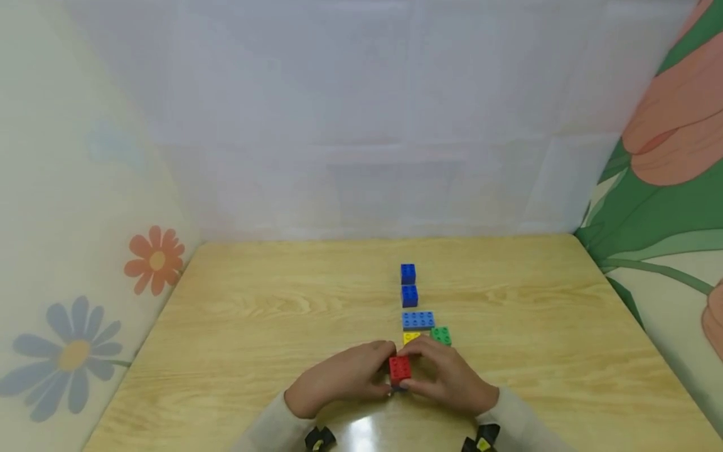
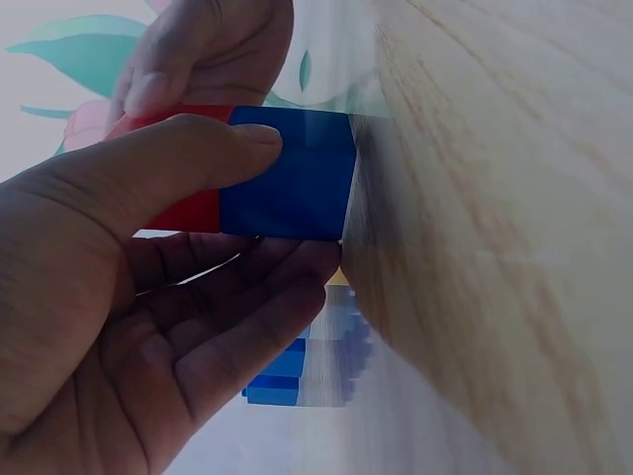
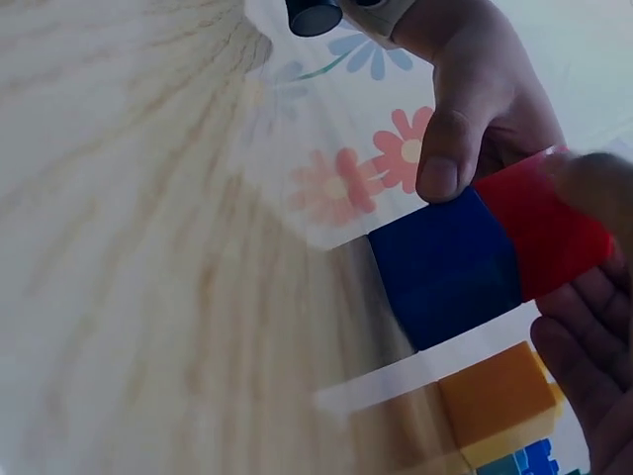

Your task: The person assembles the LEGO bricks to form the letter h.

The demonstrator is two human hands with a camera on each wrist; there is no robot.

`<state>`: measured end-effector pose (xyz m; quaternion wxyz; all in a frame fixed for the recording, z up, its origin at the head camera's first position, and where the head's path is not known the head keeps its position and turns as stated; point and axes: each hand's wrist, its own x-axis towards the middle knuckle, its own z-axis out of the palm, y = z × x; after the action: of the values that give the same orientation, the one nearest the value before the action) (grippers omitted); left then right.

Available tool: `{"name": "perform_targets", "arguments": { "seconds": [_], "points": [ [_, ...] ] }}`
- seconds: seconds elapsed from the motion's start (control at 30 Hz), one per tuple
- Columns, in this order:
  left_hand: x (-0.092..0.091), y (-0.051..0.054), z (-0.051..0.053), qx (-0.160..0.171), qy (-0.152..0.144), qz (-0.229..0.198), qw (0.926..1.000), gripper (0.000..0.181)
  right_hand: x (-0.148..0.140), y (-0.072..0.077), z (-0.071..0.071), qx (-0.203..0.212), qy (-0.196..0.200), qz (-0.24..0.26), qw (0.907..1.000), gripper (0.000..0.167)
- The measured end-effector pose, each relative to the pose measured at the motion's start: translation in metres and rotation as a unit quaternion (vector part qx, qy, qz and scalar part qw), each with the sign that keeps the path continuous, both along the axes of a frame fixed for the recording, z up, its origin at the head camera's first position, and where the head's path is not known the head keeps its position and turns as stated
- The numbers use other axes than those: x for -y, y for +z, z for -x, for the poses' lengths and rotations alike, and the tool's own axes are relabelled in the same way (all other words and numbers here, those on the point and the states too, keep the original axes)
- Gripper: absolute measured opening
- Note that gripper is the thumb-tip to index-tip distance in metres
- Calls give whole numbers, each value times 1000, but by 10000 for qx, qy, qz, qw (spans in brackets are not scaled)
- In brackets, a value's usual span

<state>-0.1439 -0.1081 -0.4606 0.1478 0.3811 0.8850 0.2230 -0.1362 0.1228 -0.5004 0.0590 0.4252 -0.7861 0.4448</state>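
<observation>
Left hand (image 1: 347, 376) and right hand (image 1: 452, 380): red block (image 1: 400, 366) held atop blue block (image 2: 302, 188).
The blue block is pinched by the left hand, the red block by the right; the lower block is supported on the counter (image 1: 254, 301). The yellow block (image 1: 412, 338) and green block (image 1: 442, 335) are positioned beyond.

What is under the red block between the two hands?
A dark blue block sits directly under the red block. Its top face is covered, so any studs there cannot be seen.
</observation>
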Motion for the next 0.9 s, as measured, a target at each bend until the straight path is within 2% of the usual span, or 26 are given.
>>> {"name": "perform_targets", "arguments": {
  "seconds": [0.2,0.3,0.5,0.7,0.9],
  "points": [
    [0,2,-1,92,136,-19,9999,37,-3,2,1,-54,57,85,9999,41],
    [1,4,-1,157,265,16,9995,38,-5,4,2,-248,19,229,9994,39],
    [5,9,0,153,403,62,9991,36,-10,7,3,-483,-334,673,9960,35],
    [10,12,1,282,498,130,9983,35,-17,5,8,-677,-842,1046,9886,43],
    [17,14,5,271,651,94,9975,31,-26,2,15,-481,-1156,1253,9842,45]
  ]
}}
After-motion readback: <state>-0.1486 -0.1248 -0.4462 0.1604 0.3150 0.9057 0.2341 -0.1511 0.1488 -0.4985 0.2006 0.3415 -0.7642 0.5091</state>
